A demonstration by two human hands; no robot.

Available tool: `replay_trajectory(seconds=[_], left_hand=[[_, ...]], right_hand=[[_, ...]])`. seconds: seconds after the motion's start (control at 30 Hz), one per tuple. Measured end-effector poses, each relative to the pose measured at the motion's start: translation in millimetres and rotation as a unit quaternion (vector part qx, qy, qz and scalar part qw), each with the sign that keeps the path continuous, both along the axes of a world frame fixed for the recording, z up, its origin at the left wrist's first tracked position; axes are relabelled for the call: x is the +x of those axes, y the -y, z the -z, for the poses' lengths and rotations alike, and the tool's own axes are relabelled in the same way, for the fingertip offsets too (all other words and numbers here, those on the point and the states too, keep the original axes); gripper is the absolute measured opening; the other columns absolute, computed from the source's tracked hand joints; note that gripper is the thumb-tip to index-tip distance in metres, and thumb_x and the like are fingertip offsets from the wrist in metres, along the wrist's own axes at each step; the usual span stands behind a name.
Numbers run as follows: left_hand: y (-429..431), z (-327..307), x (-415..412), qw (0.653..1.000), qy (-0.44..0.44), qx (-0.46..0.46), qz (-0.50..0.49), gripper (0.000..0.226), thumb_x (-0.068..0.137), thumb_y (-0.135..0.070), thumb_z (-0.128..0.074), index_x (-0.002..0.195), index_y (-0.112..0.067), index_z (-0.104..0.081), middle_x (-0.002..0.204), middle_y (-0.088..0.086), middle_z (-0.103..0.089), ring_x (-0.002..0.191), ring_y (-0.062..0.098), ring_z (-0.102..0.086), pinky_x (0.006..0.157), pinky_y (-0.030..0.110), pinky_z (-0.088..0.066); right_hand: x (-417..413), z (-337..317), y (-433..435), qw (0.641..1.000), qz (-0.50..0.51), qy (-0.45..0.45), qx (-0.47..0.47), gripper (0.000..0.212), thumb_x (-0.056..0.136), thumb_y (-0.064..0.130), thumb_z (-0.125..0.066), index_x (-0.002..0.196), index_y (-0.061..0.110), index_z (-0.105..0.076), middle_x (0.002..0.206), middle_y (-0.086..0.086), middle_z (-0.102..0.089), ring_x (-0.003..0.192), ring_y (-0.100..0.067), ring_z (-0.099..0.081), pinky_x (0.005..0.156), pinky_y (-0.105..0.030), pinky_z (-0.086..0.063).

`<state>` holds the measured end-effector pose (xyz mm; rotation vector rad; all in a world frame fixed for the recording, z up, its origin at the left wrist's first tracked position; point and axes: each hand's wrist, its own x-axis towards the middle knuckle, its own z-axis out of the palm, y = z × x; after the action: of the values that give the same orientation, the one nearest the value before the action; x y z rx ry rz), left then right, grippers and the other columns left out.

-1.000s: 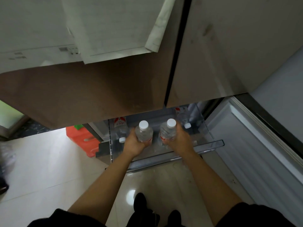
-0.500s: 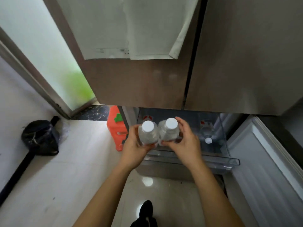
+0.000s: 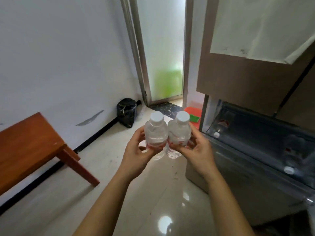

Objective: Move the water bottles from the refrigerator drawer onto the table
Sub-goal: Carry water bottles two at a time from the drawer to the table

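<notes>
Pale glossy floor tiles [image 3: 153, 201] and a white wall fill the head view, with a frosted glass door [image 3: 163, 57] far beyond the hands. Two bare forearms reach forward from the bottom edge.

The left hand [image 3: 136, 155] grips a clear water bottle [image 3: 156, 132] with a white cap, its fingers and thumb curled round the lower body. The right hand [image 3: 197, 150] holds a second, matching bottle [image 3: 180, 132] the same way. Both bottles are upright, side by side and touching, held in the air above the floor.

Left of the left hand and lower down, a reddish-brown wooden table [image 3: 29, 150] stands against the wall. Right of the right hand, the refrigerator drawer [image 3: 238, 167] is pulled open. Through its clear walls at least two more bottles [image 3: 289, 160] can be seen lying inside, white caps showing. Beyond the hands, a black bag [image 3: 127, 112] sits in the corner, and an orange container [image 3: 193, 113] stands beside the refrigerator.

This looks like the carrying step: the pair is out of the drawer but not yet on the table. The next move likely calls for swinging both hands left, lowering the bottles until their bases sit flat on the tabletop, then loosening the fingers. Bottles left in the drawer suggest another trip.
</notes>
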<state>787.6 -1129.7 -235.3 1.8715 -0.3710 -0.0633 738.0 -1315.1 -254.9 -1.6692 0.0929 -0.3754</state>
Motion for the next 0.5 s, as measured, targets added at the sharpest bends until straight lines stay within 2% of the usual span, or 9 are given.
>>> replay_trajectory(seconds=[0.1,0.17,0.2,0.27,0.4,0.5], left_hand=[[-82.5,-1.5,-13.3,0.999,0.009,0.003,-0.051,0.063,0.074,-0.040,-0.083,0.123,-0.054,-0.045,0.116,-0.037,-0.058,0.110,-0.010,-0.056,0.084,0.024,-0.049],[-141.0,1.9,-21.7,0.996,0.007,-0.002,-0.091,0.066,0.071,-0.045,-0.083,0.120,-0.061,-0.042,0.113,-0.043,-0.056,0.109,-0.011,-0.055,0.083,0.023,-0.049],[-174.5,4.6,-26.6,0.994,0.001,-0.008,-0.112,0.068,0.069,-0.047,-0.084,0.118,-0.065,-0.041,0.112,-0.044,-0.055,0.108,-0.008,-0.056,0.082,0.026,-0.050],[-247.1,9.0,-37.7,0.988,-0.019,-0.024,-0.153,0.070,0.064,-0.051,-0.084,0.117,-0.068,-0.041,0.115,-0.039,-0.055,0.109,-0.001,-0.057,0.081,0.036,-0.055],[-386.6,11.3,-61.8,0.971,-0.025,-0.053,-0.231,0.075,0.061,-0.045,-0.083,0.126,-0.052,-0.046,0.123,-0.025,-0.060,0.112,0.000,-0.058,0.089,0.028,-0.050],[-473.4,10.4,-74.0,0.954,-0.029,-0.051,-0.293,0.079,0.065,-0.037,-0.085,0.133,-0.043,-0.046,0.128,-0.017,-0.059,0.118,0.010,-0.058,0.096,0.039,-0.051]], right_hand=[[4.9,1.5,-75.2,0.999,-0.048,0.002,-0.009,0.073,0.076,0.007,-0.084,0.131,0.044,-0.051,0.115,0.033,-0.065,0.111,0.008,-0.060,0.093,-0.015,-0.048],[7.7,5.8,-128.1,0.997,-0.069,0.000,-0.026,0.072,0.077,0.010,-0.084,0.135,0.038,-0.053,0.119,0.023,-0.067,0.113,-0.001,-0.063,0.099,-0.028,-0.051],[9.8,7.9,-158.5,0.996,-0.076,0.001,-0.034,0.073,0.077,0.011,-0.085,0.137,0.037,-0.053,0.121,0.018,-0.068,0.113,-0.006,-0.063,0.101,-0.035,-0.051],[14.7,11.7,-224.7,0.995,-0.087,0.002,-0.048,0.074,0.075,0.013,-0.086,0.136,0.039,-0.053,0.120,0.016,-0.068,0.111,-0.008,-0.064,0.101,-0.039,-0.052],[22.8,10.9,-354.2,0.986,-0.144,0.009,-0.079,0.072,0.076,0.021,-0.086,0.136,0.043,-0.052,0.120,0.018,-0.067,0.112,-0.005,-0.063,0.099,-0.034,-0.054],[31.9,7.4,-443.0,0.977,-0.190,0.015,-0.095,0.071,0.078,0.028,-0.084,0.129,0.058,-0.046,0.118,0.037,-0.059,0.113,0.008,-0.057,0.094,-0.020,-0.052]])
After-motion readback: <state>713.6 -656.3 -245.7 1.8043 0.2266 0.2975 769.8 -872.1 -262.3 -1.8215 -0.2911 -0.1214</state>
